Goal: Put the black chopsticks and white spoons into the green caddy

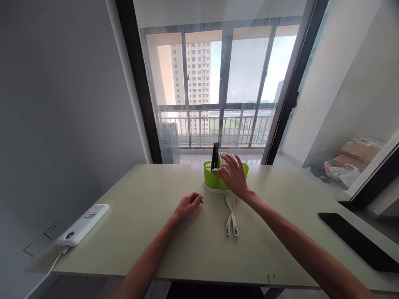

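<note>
A bright green holder with a pale base stands toward the far side of the table. Black chopsticks rise upright from its left part, and a white box with markings shows in its middle. My right hand reaches over the holder, fingers spread in front of the white box. By its thumb tip is a small white rounded piece, whose kind I cannot make out. Two white spoons lie crossed on the table below. My left hand rests on the tabletop left of them, fingers curled, nothing visible inside.
On the pale table, a white power strip with a cable lies at the left edge. A flat black object lies at the right. Beyond the far edge is a glass door, with boxes and bags behind it.
</note>
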`<state>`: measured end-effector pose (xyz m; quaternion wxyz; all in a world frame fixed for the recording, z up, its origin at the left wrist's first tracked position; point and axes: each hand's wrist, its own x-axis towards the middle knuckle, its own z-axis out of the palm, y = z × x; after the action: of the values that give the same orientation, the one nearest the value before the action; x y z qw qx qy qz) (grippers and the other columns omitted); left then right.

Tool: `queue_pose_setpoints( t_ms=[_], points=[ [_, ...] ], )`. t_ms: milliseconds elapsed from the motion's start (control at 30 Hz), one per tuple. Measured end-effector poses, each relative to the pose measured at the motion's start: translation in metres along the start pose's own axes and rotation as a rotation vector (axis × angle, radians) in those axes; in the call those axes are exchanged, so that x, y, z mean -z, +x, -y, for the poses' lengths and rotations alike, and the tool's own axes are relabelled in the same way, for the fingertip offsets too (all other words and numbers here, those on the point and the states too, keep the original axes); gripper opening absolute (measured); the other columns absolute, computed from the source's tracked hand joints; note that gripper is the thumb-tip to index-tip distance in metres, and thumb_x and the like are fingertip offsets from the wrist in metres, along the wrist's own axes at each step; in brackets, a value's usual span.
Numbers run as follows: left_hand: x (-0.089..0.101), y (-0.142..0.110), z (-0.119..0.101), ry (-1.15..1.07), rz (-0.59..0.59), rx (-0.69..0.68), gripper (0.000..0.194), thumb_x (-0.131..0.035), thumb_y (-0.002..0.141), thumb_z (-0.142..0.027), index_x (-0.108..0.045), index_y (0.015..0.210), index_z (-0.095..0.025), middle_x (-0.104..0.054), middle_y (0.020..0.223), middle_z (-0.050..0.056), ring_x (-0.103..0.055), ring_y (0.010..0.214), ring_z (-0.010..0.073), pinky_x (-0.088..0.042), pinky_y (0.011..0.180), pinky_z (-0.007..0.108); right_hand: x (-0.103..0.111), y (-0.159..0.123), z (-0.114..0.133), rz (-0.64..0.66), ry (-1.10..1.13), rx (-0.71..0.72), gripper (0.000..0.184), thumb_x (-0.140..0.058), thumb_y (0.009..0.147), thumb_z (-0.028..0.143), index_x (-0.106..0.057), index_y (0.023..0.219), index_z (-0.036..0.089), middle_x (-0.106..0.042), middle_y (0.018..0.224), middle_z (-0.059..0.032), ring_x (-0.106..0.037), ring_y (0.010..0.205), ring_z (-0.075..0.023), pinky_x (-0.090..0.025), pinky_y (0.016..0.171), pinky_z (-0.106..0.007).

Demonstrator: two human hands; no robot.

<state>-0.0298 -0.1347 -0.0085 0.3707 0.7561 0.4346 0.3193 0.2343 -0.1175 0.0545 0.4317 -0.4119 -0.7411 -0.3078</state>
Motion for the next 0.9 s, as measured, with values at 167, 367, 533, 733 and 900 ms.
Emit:
queue_pose_setpoints(
  t_ms=[167, 367, 533, 733, 900],
  points=[
    [0.0, 0.0, 0.0, 0.009, -0.001, -0.002, 0.046, -0.048, 0.092, -0.06, -0.071, 0.092, -0.02, -0.075, 0.09, 0.004, -0.062, 0.079, 0.019, -0.048, 0.074, 0.029, 0.005, 0.004, 0.005, 0.003, 0.027, 0.003, 0.01, -0.058, 0.097, 0.018, -0.055, 0.09, 0.024, -0.043, 0.156, -0.0083, -0.029, 0.151, -0.0265, -0.028, 0.121, -0.063],
    [0.0, 0.001, 0.002, 0.017, -0.003, -0.008, 0.046, -0.049, 0.091, -0.061, -0.072, 0.091, -0.021, -0.075, 0.089, 0.003, -0.063, 0.079, 0.019, -0.048, 0.074, 0.029, 0.023, -0.016, 0.008, 0.032, 0.069, -0.091, 0.007, -0.058, 0.097, 0.025, -0.06, 0.104, 0.025, -0.045, 0.149, -0.0112, -0.035, 0.146, -0.0308, -0.037, 0.116, -0.059],
    [-0.001, 0.002, 0.004, 0.019, -0.001, -0.022, 0.042, -0.05, 0.092, -0.058, -0.071, 0.093, -0.021, -0.076, 0.09, 0.003, -0.065, 0.08, 0.0193, -0.049, 0.076, 0.029, 0.036, -0.064, 0.003, 0.018, 0.171, -0.289, 0.012, -0.055, 0.097, 0.031, -0.061, 0.105, 0.024, -0.055, 0.126, -0.0136, -0.057, 0.119, -0.0293, -0.054, 0.094, -0.047],
    [-0.001, 0.001, 0.002, 0.042, -0.008, -0.034, 0.038, -0.052, 0.093, -0.054, -0.072, 0.093, -0.022, -0.077, 0.09, 0.003, -0.065, 0.079, 0.0191, -0.048, 0.074, 0.029, 0.035, -0.105, 0.001, 0.243, 0.267, -0.674, 0.029, -0.048, 0.097, 0.052, -0.058, 0.092, 0.024, -0.067, 0.093, -0.0082, -0.066, 0.081, -0.0232, -0.05, 0.068, -0.034],
    [-0.001, 0.002, 0.001, 0.063, -0.009, -0.029, 0.04, -0.051, 0.093, -0.055, -0.072, 0.095, -0.022, -0.077, 0.09, 0.003, -0.064, 0.077, 0.0187, -0.047, 0.073, 0.029, 0.024, -0.114, 0.004, 0.526, 0.365, -0.791, 0.041, -0.053, 0.089, 0.063, -0.058, 0.074, 0.025, -0.068, 0.071, -0.0033, -0.061, 0.064, -0.0206, -0.039, 0.059, -0.031]
  ],
)
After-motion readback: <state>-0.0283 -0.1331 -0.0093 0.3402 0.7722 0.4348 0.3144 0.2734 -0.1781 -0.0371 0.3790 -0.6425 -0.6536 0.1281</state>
